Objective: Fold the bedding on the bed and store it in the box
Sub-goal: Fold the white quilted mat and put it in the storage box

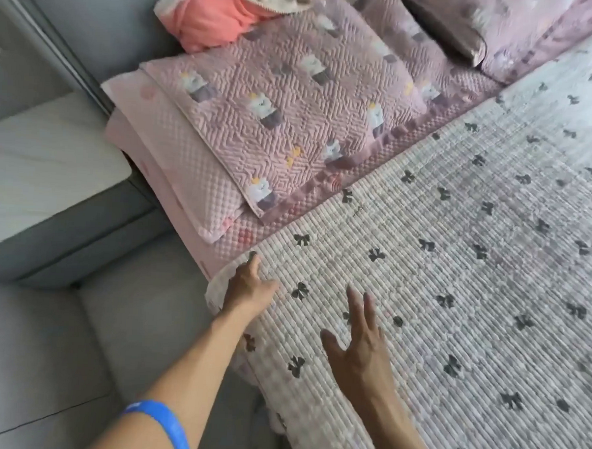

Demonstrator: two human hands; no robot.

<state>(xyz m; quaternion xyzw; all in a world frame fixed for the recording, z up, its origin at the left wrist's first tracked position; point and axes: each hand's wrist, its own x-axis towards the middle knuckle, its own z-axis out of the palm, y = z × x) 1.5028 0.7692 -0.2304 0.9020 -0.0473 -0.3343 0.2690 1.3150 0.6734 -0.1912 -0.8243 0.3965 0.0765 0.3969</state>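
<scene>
A pale ribbed blanket [457,267] printed with small dark bows lies spread over the bed. My left hand [250,287] rests at its near corner by the bed's edge; whether its fingers curl around the corner I cannot tell. My right hand [360,344] hovers flat over the blanket a little to the right, fingers straight and spread, holding nothing. No box is in view.
A pink quilted pillow [286,121] with cat prints lies at the bed's head, on a pink dotted sheet [174,170]. A coral and cream cloth [223,14] is bunched behind it. A second pillow [476,24] lies further right. A grey bedside cabinet [50,184] stands at left, grey floor below.
</scene>
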